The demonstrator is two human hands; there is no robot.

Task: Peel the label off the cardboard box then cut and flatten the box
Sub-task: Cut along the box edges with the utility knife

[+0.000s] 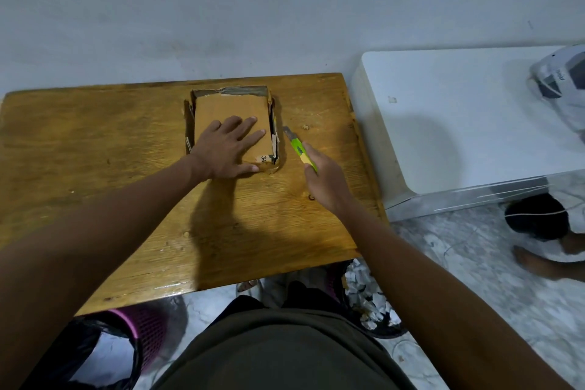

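A small brown cardboard box [231, 104] lies on the wooden table [95, 152], its short walls standing up around a flat panel, with torn tape along the far rim. My left hand [228, 146] presses flat on that panel, fingers spread. My right hand [323, 180] grips a green and yellow utility knife [299, 149]. Its blade is out and points at the table just right of the box's right wall. A scrap of label with printed digits shows at the box's near right corner.
A white appliance [459, 123] stands to the right of the table, with a white bag [560, 76] on it. Two bins sit below the table's front edge: a black-lined one [104, 348] at left, one with paper scraps [370, 301] at right. Another person crouches on the floor at right [544, 225].
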